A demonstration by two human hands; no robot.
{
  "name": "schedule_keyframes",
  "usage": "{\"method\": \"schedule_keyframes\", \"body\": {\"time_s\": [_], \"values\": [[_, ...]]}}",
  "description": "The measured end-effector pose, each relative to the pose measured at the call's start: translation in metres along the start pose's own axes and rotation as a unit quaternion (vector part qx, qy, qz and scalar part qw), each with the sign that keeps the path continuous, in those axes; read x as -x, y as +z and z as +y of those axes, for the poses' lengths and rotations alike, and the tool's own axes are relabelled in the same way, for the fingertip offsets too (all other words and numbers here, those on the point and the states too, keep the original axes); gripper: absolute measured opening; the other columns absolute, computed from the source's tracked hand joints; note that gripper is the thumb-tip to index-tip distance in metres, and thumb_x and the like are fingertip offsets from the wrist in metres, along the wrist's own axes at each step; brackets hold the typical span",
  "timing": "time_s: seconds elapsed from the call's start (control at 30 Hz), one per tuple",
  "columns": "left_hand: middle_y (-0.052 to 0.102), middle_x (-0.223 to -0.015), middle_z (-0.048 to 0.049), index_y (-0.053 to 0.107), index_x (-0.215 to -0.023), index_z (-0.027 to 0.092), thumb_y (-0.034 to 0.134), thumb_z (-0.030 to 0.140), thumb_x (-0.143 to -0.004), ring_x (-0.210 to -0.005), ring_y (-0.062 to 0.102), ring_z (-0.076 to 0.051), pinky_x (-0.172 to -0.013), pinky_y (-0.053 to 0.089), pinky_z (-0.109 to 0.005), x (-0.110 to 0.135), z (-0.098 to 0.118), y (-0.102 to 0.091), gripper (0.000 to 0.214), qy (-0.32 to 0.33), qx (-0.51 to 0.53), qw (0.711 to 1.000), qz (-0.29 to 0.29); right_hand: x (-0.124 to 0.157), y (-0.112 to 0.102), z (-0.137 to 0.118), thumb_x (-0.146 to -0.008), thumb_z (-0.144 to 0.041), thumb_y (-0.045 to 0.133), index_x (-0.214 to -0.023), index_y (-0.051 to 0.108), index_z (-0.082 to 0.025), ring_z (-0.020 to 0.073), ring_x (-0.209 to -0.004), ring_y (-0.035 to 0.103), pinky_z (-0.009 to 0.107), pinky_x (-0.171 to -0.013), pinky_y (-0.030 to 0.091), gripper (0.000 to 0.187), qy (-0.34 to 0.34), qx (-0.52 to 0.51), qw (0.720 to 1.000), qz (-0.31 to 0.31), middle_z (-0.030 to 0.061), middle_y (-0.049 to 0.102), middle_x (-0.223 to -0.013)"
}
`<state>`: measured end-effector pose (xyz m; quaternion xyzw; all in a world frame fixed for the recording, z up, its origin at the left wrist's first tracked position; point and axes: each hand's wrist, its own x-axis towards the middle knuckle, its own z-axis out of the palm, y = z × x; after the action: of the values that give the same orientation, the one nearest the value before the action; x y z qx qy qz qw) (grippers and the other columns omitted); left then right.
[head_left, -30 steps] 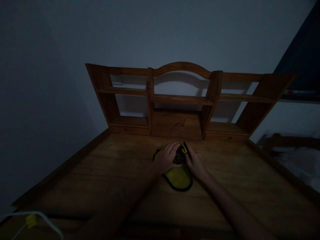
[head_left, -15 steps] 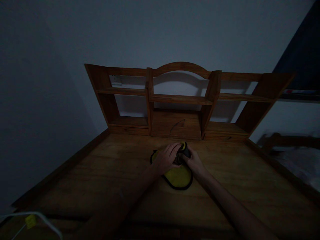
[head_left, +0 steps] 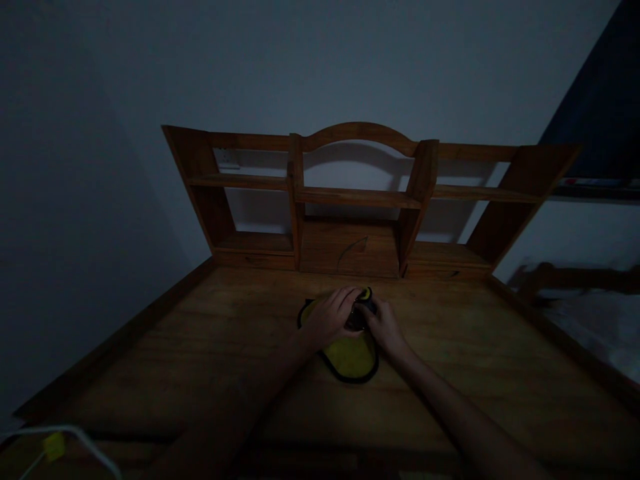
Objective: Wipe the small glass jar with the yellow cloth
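Note:
A yellow item with a black edge (head_left: 353, 360), rounded and flat at its near end, lies on the wooden desk. Its far right part stands up or is folded, showing dark material and a bit of yellow. My left hand (head_left: 333, 317) lies over its middle, fingers curled round the dark part. From the right, my right hand (head_left: 384, 327) grips that same raised part with thumb and fingers. Between the hands is something dark and slightly shiny, too dim to make out. The hands cover much of the item, so its exact kind is unclear.
A wooden shelf unit (head_left: 357, 197) with several compartments stands at the back of the desk (head_left: 200, 347), against a pale wall. Raised edges run along both desk sides. A white cable with a yellow tag (head_left: 54, 445) is at the lower left. The room is dim.
The near end of the yellow item has swung slightly left. My right hand has shifted a little on the raised dark part; the left hand keeps its hold. The view has moved slightly.

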<state>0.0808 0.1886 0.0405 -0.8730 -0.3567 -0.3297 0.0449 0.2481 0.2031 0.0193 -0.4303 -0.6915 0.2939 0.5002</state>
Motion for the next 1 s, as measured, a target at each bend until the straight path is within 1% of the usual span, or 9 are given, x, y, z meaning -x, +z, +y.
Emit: {"method": "schedule_keyframes", "body": {"time_s": [0.13, 0.23, 0.3, 0.43, 0.53, 0.67, 0.8, 0.93, 1.0], "values": [[0.049, -0.133, -0.0148, 0.028, -0.139, 0.017, 0.071, 0.052, -0.070, -0.125, 0.047, -0.028, -0.103, 0.042, -0.043, 0.001, -0.002, 0.002, 0.088, 0.001, 0.003, 1.000, 0.011, 0.001, -0.005, -0.002, -0.084, -0.028, 0.052, -0.105, 0.066, -0.016, 0.0246, -0.084, 0.066, 0.034, -0.074, 0.050, 0.027, -0.008, 0.063, 0.998, 0.002, 0.0084, 0.071, -0.095], [0.048, -0.134, -0.0159, 0.026, -0.140, 0.017, 0.070, 0.051, -0.072, -0.126, 0.046, -0.030, -0.102, 0.042, -0.045, 0.002, -0.004, 0.003, 0.088, 0.007, 0.004, 1.000, 0.008, 0.001, -0.007, -0.002, -0.086, -0.029, 0.051, -0.102, 0.066, -0.017, 0.0248, -0.081, 0.067, 0.032, -0.070, 0.049, 0.026, -0.012, 0.105, 0.994, 0.000, 0.0082, 0.072, -0.091], [0.047, -0.135, -0.0157, 0.026, -0.141, 0.018, 0.069, 0.050, -0.073, -0.126, 0.046, -0.030, -0.101, 0.043, -0.045, 0.002, -0.005, 0.003, 0.087, 0.009, 0.002, 1.000, 0.002, 0.001, -0.006, -0.001, -0.087, -0.032, 0.049, -0.095, 0.067, -0.016, 0.0247, -0.076, 0.067, 0.030, -0.065, 0.048, 0.025, -0.006, 0.116, 0.993, -0.009, 0.0078, 0.072, -0.085], [0.047, -0.135, -0.0153, 0.025, -0.141, 0.017, 0.070, 0.050, -0.073, -0.125, 0.046, -0.030, -0.101, 0.043, -0.046, 0.002, -0.007, 0.003, 0.088, 0.009, 0.005, 1.000, -0.003, 0.001, -0.006, 0.002, -0.088, -0.038, 0.048, -0.077, 0.068, -0.016, 0.0245, -0.068, 0.066, 0.027, -0.055, 0.045, 0.032, 0.010, 0.119, 0.993, -0.023, 0.0067, 0.070, -0.072], [0.046, -0.136, -0.0151, 0.026, -0.141, 0.017, 0.070, 0.050, -0.072, -0.126, 0.045, -0.030, -0.102, 0.042, -0.046, 0.002, -0.009, 0.003, 0.088, 0.005, 0.003, 1.000, -0.005, 0.000, -0.005, 0.003, -0.088, -0.039, 0.049, -0.077, 0.068, -0.016, 0.0246, -0.068, 0.066, 0.027, -0.055, 0.045, 0.032, 0.015, 0.119, 0.992, -0.023, 0.0065, 0.069, -0.071], [0.046, -0.136, -0.0149, 0.026, -0.141, 0.019, 0.075, 0.042, -0.070, -0.126, 0.045, -0.031, -0.102, 0.043, -0.047, 0.003, -0.010, 0.002, 0.089, -0.009, 0.000, 1.000, 0.003, -0.002, -0.002, 0.003, -0.085, -0.037, 0.051, -0.089, 0.068, -0.016, 0.0244, -0.075, 0.066, 0.030, -0.063, 0.049, 0.028, 0.033, 0.061, 0.997, -0.026, 0.0060, 0.071, -0.081], [0.045, -0.136, -0.0146, 0.026, -0.140, 0.019, 0.079, 0.035, -0.065, -0.126, 0.045, -0.032, -0.104, 0.041, -0.048, 0.004, -0.010, 0.002, 0.093, -0.024, 0.003, 1.000, 0.014, -0.004, 0.001, 0.005, -0.080, -0.034, 0.056, -0.095, 0.066, -0.014, 0.0228, -0.078, 0.064, 0.030, -0.068, 0.049, 0.026, 0.071, -0.024, 0.996, -0.037, 0.0047, 0.070, -0.085], [0.046, -0.135, -0.0142, 0.027, -0.139, 0.019, 0.078, 0.035, -0.065, -0.124, 0.046, -0.032, -0.102, 0.042, -0.049, 0.003, -0.010, 0.002, 0.090, -0.044, 0.012, 0.999, 0.023, -0.007, 0.002, 0.013, -0.073, -0.023, 0.059, -0.099, 0.065, -0.015, 0.0212, -0.084, 0.063, 0.030, -0.075, 0.048, 0.028, 0.106, -0.118, 0.986, -0.061, 0.0026, 0.070, -0.090], [0.046, -0.135, -0.0142, 0.027, -0.138, 0.019, 0.078, 0.036, -0.066, -0.125, 0.046, -0.031, -0.102, 0.042, -0.048, 0.003, -0.009, 0.001, 0.090, -0.047, 0.012, 0.999, 0.023, -0.009, 0.001, 0.016, -0.071, -0.022, 0.058, -0.100, 0.064, -0.015, 0.0210, -0.085, 0.063, 0.030, -0.077, 0.048, 0.030, 0.110, -0.139, 0.982, -0.072, 0.0023, 0.069, -0.091]]}}
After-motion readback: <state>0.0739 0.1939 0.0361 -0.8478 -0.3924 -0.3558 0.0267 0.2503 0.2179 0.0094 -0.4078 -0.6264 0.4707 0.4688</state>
